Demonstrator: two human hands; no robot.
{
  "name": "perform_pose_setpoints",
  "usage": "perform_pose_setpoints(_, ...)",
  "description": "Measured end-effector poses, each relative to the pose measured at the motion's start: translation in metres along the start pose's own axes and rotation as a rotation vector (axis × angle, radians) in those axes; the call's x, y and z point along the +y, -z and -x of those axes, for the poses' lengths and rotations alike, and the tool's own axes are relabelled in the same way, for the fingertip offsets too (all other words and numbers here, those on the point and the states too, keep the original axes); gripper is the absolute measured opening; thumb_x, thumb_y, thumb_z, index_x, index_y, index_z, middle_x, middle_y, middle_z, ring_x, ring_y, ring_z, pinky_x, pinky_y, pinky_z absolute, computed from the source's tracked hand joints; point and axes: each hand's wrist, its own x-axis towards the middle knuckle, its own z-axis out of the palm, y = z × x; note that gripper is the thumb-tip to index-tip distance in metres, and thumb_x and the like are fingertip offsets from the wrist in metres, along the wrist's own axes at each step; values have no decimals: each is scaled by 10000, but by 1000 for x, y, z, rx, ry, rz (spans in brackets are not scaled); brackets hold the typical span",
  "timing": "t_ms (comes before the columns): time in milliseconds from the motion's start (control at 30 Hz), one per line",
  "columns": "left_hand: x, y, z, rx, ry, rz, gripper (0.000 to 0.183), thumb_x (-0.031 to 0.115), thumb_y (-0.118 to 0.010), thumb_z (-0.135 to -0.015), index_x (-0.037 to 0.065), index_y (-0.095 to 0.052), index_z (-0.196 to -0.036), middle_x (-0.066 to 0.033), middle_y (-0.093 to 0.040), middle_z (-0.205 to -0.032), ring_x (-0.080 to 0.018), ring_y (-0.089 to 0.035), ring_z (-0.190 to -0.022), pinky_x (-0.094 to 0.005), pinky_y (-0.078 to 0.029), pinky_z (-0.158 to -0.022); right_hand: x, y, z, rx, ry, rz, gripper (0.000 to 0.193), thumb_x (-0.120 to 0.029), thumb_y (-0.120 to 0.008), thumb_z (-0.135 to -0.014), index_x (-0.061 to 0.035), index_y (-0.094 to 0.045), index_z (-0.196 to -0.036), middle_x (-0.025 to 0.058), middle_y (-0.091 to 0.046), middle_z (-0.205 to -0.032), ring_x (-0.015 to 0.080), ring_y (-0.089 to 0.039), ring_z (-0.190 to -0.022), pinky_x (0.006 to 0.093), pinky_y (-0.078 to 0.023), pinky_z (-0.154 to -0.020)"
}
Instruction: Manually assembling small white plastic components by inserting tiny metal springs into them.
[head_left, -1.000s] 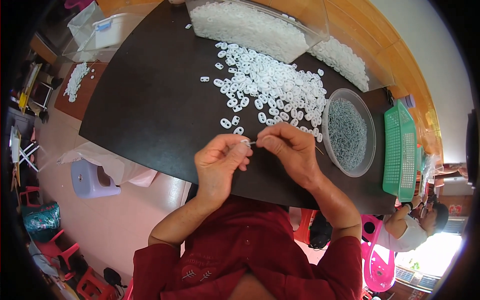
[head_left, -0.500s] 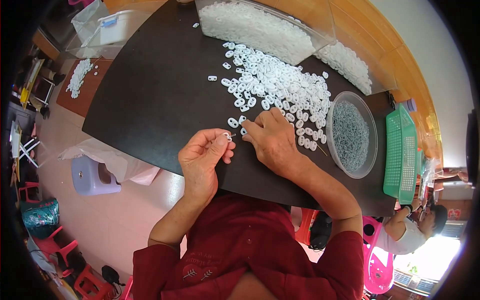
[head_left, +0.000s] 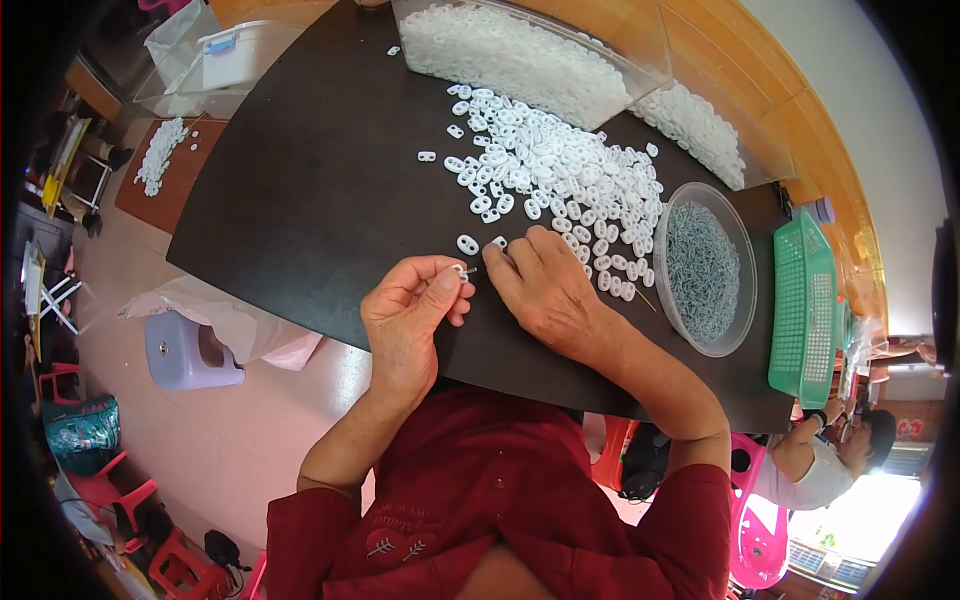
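Between the thumb and fingers of my left hand point(head_left: 412, 305) is a small white plastic piece with two holes point(head_left: 459, 272). A thin metal part point(head_left: 471, 269), a screw or a spring, sticks out of it to the right. My right hand point(head_left: 548, 285) rests just right of it over the dark table, fingers curled down and closed. Its fingertips are beside a loose white two-hole piece point(head_left: 500, 242); whatever is between them is hidden. Another such piece point(head_left: 467, 244) lies apart, just beyond my left fingertips.
A heap of white two-hole pieces point(head_left: 560, 160) spreads across the dark table point(head_left: 300, 180). Behind it stands a clear bin point(head_left: 520, 65) full of them. On the right are a round tub of small metal parts point(head_left: 705, 270) and a green basket point(head_left: 803, 310). Another person point(head_left: 815, 465) sits beyond.
My right hand has shifted slightly, its fingers now curled further in. One loose white piece near its fingertips has moved a little right; another there is now out of sight.
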Motion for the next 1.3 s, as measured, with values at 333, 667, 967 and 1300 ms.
perform_pose_setpoints(333,-1,-10,-1,-65,83,59,154,117,-591,-893,-26,-599,-952,-113,-643,-829,-137,-593,-665,-239,-465,-582,1,20,8,152,-1009,-1228,166,-117,-664,-828,14,-605,-910,26,-629,-760,76,-552,-654,226,-426,-575)
perform_pose_setpoints(667,-7,-23,-2,-123,129,171,144,115,-573,-907,-20,-597,-948,-120,-660,-851,-139,-624,-711,-246,-488,-604,-18,11,18,375,-1064,-1397,145,-99,-667,-825,-9,-607,-922,23,-637,-797,55,-554,-682,191,-411,-578)
perform_pose_setpoints(967,-5,-26,-1,-133,98,102,146,125,-570,-905,-16,-585,-939,-128,-648,-872,-165,-621,-733,-270,-478,-619,-12,17,30,296,-1115,-1435,168,-68,-668,-815,-3,-629,-965,27,-648,-818,56,-566,-697,195,-423,-580)
perform_pose_setpoints(1300,-8,-27,-1,-136,109,130,139,114,-576,-900,-20,-595,-932,-123,-646,-875,-159,-617,-729,-264,-473,-616,-20,18,27,387,-1066,-1388,124,-66,-675,-814,-17,-631,-918,12,-642,-790,47,-552,-680,189,-413,-575)
